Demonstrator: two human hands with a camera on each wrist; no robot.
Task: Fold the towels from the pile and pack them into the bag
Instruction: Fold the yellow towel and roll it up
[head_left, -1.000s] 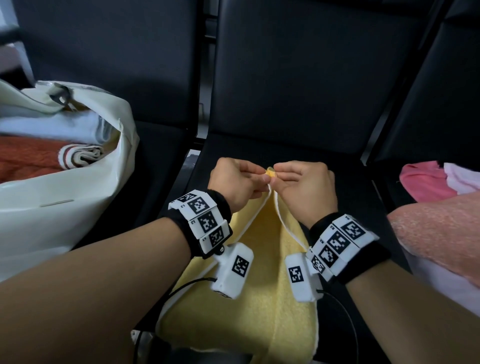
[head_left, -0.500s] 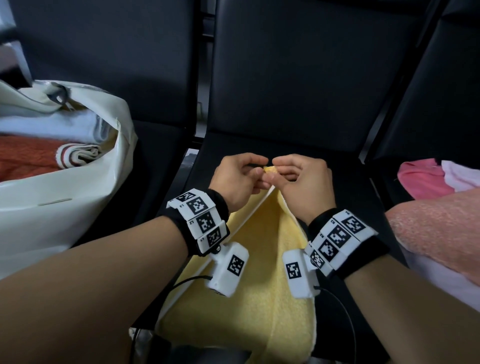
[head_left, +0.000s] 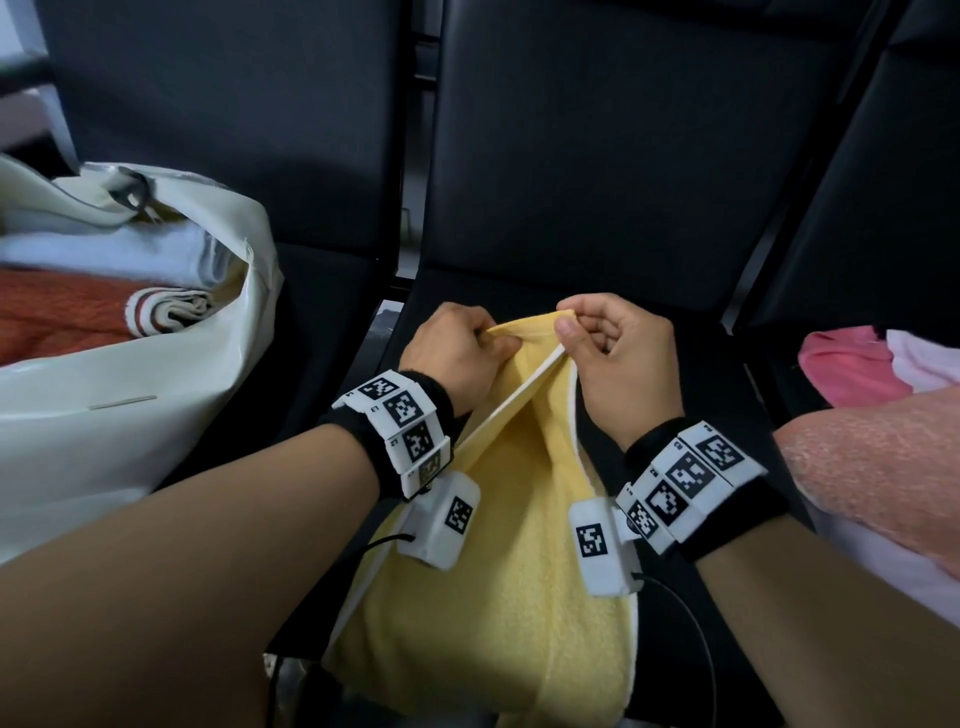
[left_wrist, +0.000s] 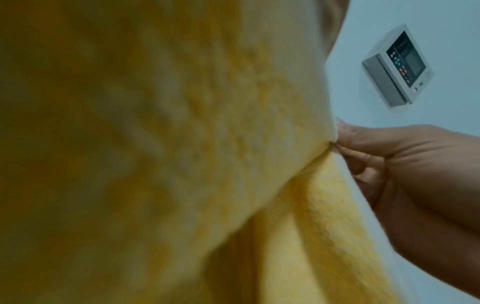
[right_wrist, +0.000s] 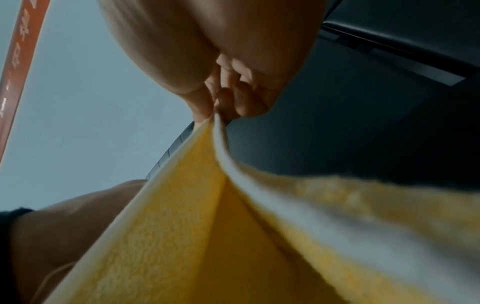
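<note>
**Yellow towel pinched at its top edge**

I see my left hand and right hand each pinching the top edge of the yellow towel, which hangs over the front edge of the middle black seat. The white bag sits on the left seat, apparently holding folded towels.

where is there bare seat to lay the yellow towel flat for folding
The middle seat shows bare black beyond both hands, up to its backrest. The yellow towel, pinched by the left hand and right hand, covers its near part. Crowded: the white bag fills the left seat, the towel pile the right.
</note>
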